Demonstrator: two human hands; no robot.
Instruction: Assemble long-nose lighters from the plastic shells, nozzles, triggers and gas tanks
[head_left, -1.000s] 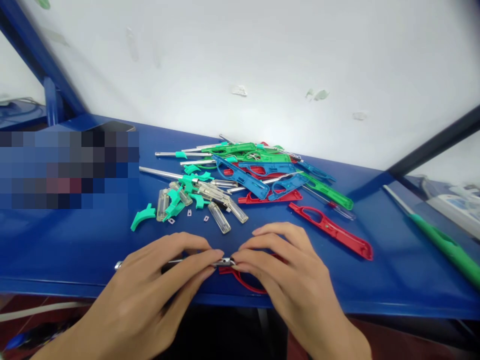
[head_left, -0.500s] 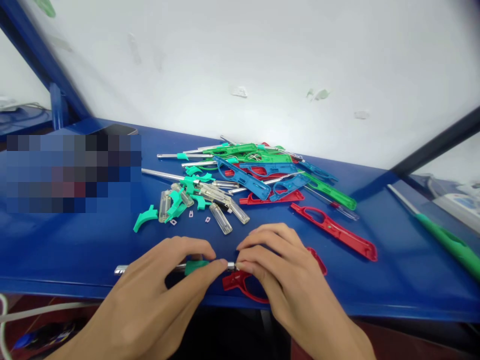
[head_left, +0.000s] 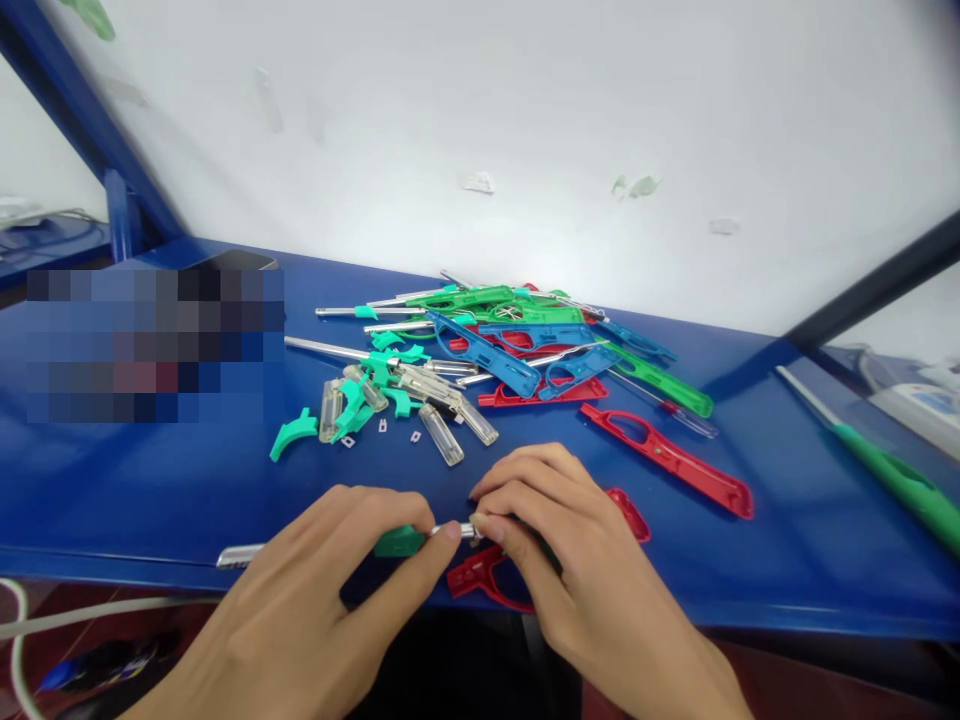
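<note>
Near the front edge of the blue table, my left hand [head_left: 322, 580] pinches a silver metal tube [head_left: 238, 556], whose far end sticks out on the left. A teal piece [head_left: 399, 542] sits on the tube under my fingers. My right hand [head_left: 570, 560] has its fingertips closed on the tube's right end, where a small part is mostly hidden. Below and behind my right hand lies a red handle shell [head_left: 480, 577], partly covered. Another red shell [head_left: 675, 462] rests to the upper right.
Beyond my hands lie green shells [head_left: 660, 380], blue shells [head_left: 487, 355], teal triggers [head_left: 292, 433], clear tanks [head_left: 441, 435] and metal tubes [head_left: 322, 348]. A green lighter [head_left: 892, 480] lies at the right. A white wall [head_left: 480, 120] stands behind the table.
The tube's left end has shifted slightly left and down, and the teal piece has moved a little right. Both hands have moved slightly and keep their hold.
</note>
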